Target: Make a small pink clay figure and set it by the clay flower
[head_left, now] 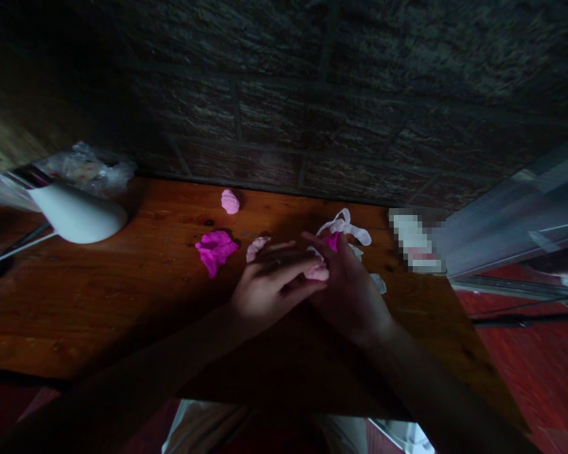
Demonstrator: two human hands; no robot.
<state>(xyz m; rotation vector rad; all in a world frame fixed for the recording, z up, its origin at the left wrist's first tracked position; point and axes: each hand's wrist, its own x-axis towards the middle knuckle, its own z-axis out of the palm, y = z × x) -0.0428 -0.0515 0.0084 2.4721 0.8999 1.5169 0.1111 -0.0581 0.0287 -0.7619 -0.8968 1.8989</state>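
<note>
Both hands meet over the wooden table (137, 277). Between them is a small pale pink lump (317, 272) that looks like modelling clay. The thumb and fingers of my left hand (269, 284) are closed on its left side. My right hand (355, 296) holds it from the other side, its fingers partly hidden. A bit of magenta material (331, 241) shows among the right fingers; I cannot tell whether it is held. A wrinkled pale pink piece (256, 248) lies just beyond my left hand. Left of it is a crumpled magenta piece (216, 251). Farther back sits a pink lump (230, 201).
White strips (355, 232) and a whitish scrap (378, 283) lie beyond and beside my right hand. At the left are a white bottle-shaped object (82, 214), a cable and clear plastic wrapping (92, 169). A dark tiled wall (274, 120) borders the table's back; a blurred box (416, 243) stands right.
</note>
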